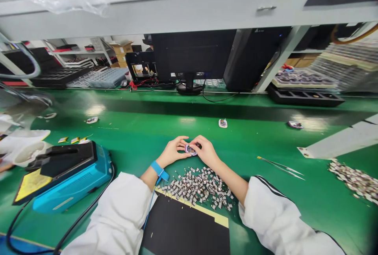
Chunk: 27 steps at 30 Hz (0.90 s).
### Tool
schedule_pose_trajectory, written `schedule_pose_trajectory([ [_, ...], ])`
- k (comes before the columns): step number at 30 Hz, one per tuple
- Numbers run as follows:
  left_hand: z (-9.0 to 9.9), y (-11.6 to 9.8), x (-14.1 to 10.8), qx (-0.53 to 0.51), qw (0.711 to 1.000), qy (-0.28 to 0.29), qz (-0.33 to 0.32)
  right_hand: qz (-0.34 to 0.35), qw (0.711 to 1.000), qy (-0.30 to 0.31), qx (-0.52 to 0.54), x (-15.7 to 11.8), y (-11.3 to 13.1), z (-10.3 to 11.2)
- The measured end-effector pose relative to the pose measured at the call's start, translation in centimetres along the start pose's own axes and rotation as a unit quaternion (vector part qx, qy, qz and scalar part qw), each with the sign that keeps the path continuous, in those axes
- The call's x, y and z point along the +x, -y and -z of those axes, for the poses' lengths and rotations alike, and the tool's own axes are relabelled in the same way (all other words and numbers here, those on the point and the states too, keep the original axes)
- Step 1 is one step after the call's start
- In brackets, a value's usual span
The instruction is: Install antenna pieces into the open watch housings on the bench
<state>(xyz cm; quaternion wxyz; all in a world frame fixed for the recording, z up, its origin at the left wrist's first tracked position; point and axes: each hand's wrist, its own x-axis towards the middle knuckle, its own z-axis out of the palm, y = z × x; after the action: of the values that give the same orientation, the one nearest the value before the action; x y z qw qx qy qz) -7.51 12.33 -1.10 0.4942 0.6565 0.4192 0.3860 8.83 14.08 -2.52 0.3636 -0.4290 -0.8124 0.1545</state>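
Between my two hands, just above the green bench, is a small rounded device casing (191,150) with electronic parts showing inside. My left hand (174,151) wears a blue wrist strap (160,171) and grips the casing's left side between thumb and fingers. Over its right side, my right hand (204,150) is closed, thumb and fingertips pressed at the casing; any small part pinched there is hidden. A heap of small silvery metal parts (201,188) lies right below the hands, partly on the yellow edge of a black sheet (186,225).
A blue soldering station (73,184) with a cable stands left. Tweezers (280,166) lie right, near a metal post (339,140) and another parts heap (354,180). Similar casings (223,123) are spaced along the bench. A monitor (193,56) stands behind, under a shelf (189,10).
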Motion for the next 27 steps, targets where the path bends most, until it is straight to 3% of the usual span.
schedule_pose_trajectory([
  [11, 0.3, 0.6, 0.2, -0.038, 0.998, 0.031, 0.030, -0.010, 1.000, 0.027, 0.014, 0.0, -0.4, -0.6],
  [21, 0.5, 0.8, 0.3, -0.012, 0.998, 0.036, 0.053, 0.049, 0.995, 0.080, -0.040, -0.8, 0.2, 0.8],
  [27, 0.4, 0.1, 0.4, 0.011, 0.997, 0.050, 0.058, 0.073, 0.991, 0.061, -0.097, -0.6, 0.2, 0.4],
])
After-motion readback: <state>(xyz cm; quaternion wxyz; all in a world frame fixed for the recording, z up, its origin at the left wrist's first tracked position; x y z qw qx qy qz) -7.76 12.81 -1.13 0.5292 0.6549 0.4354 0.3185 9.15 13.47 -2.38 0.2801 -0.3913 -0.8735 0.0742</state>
